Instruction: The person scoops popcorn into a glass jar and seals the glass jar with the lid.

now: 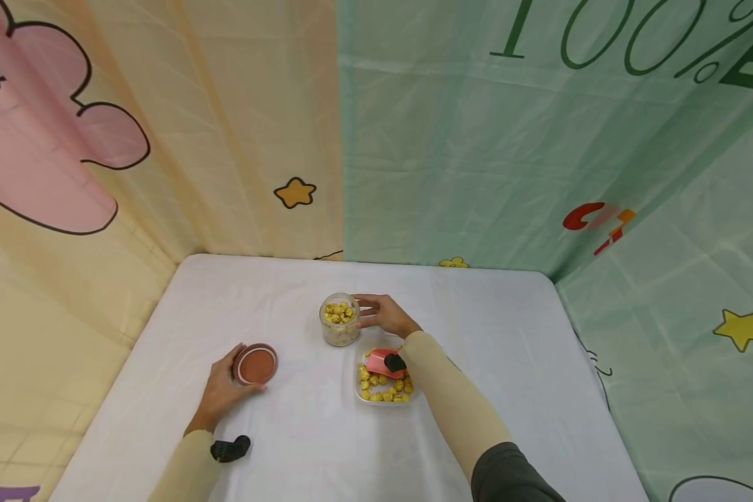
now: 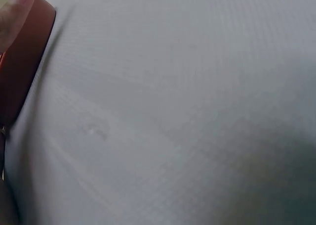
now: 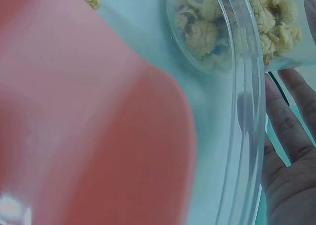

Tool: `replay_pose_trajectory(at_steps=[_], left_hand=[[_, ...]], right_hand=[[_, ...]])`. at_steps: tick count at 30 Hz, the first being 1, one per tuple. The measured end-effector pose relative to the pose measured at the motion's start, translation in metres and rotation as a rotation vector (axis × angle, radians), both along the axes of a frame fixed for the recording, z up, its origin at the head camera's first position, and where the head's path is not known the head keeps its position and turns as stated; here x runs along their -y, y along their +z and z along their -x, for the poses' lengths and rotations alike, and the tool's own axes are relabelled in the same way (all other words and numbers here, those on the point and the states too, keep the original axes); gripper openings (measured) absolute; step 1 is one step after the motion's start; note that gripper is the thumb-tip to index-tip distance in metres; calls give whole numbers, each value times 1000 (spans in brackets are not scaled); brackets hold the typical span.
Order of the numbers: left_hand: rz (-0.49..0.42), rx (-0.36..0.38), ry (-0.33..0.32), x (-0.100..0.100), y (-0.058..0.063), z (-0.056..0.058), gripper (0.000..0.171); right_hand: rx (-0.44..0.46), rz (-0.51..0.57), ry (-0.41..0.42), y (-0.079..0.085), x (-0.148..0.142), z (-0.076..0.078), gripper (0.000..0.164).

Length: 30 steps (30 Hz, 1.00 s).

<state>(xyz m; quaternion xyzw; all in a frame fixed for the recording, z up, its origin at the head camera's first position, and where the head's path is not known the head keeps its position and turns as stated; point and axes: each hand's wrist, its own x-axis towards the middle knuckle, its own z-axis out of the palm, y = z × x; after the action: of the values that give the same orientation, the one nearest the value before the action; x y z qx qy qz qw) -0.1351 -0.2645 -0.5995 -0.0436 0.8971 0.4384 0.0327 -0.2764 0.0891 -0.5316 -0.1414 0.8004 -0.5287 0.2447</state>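
My left hand [image 1: 221, 390] grips a round brown lid [image 1: 256, 364], thumb on its near side and fingers at its far edge. The lid's reddish-brown rim [image 2: 30, 52] shows at the left of the left wrist view. At the middle of the table stands an upright clear jar [image 1: 340, 336] with yellow popcorn-like pieces inside. My right hand [image 1: 384, 314] is at its right side, fingers stretched out and fingertips right at the glass. Under the right forearm sits a clear plastic tub [image 1: 359, 399] of the same pieces, with a pink scoop [image 1: 379, 361] in it.
A white cloth [image 1: 301, 446] covers the table. Printed curtains [image 1: 414, 139] rise along its back and sides. The pink scoop fills much of the right wrist view, beside the tub's clear rim [image 3: 247, 136].
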Motion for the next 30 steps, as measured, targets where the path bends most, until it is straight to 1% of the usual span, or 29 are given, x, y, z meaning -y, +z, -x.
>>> replay_pose_trajectory(at_steps=[4,6,10,11,15,19,26,30], left_hand=[[11,-36,-6,2,-5,0,110],[15,-58,-4,1,-7,-1,107],[15,-81,3,-1,-7,-1,101],[17,-79,4,-1,-7,-1,100],[14,-66,7,0,-7,-1,98],[8,-55,6,0,-7,-1,97],[-5,35,27,-2,-2,-1,99],[-19,58,50,-4,-1,-1,99]], right_hand=[[4,9,22,17,0,-8,63],[12,7,32,18,0,-8,64],[25,8,19,2,0,1,65],[26,7,14,-3,0,3,65],[23,-5,-9,-7,1,3,65],[2,-16,-14,-5,2,0,64],[-20,-28,-15,-3,2,0,62],[-10,-33,-19,-3,2,1,63]])
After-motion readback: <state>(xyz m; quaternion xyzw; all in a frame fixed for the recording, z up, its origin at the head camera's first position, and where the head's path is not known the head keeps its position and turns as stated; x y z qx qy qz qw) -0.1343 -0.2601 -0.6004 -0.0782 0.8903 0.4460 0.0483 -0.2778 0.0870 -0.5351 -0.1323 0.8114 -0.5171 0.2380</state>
